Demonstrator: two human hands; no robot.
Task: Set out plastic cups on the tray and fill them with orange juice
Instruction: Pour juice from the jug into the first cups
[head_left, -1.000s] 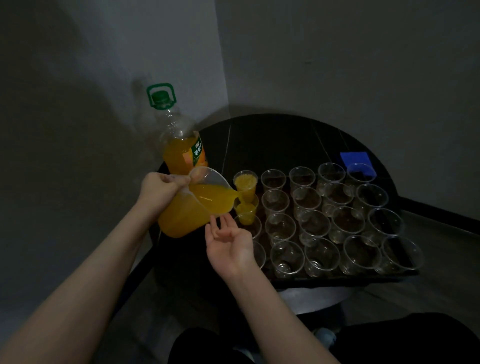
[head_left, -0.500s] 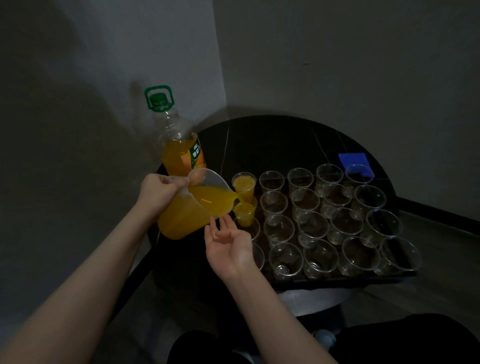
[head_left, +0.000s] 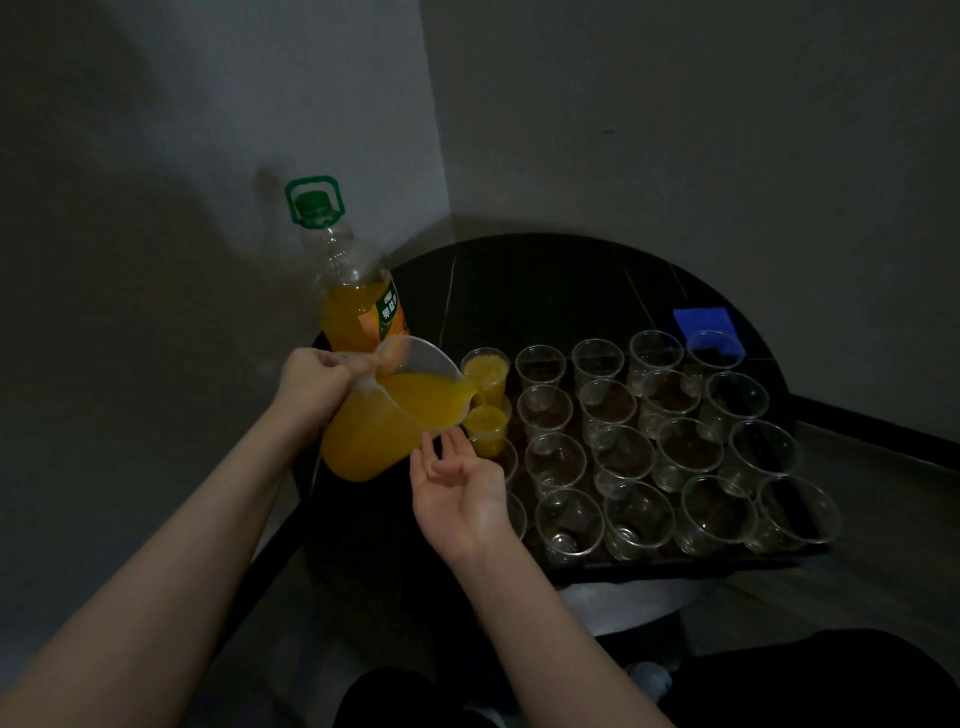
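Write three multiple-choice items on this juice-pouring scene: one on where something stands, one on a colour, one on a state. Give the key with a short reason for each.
1. Where does the juice bottle stand?
A. behind the jug, at the table's left edge
B. on the tray among the cups
C. on the floor

2. What colour is the bottle's cap and carry handle?
A. red
B. green
C. white

3. What is the right hand doing?
A. holding a cup
B. lying open, palm up, beside the jug
C. gripping the bottle

Key: 1 A, the bottle rises just behind the tilted jug held by the left hand. 2 B, both are green. 3 B, its fingers are relaxed and hold nothing.
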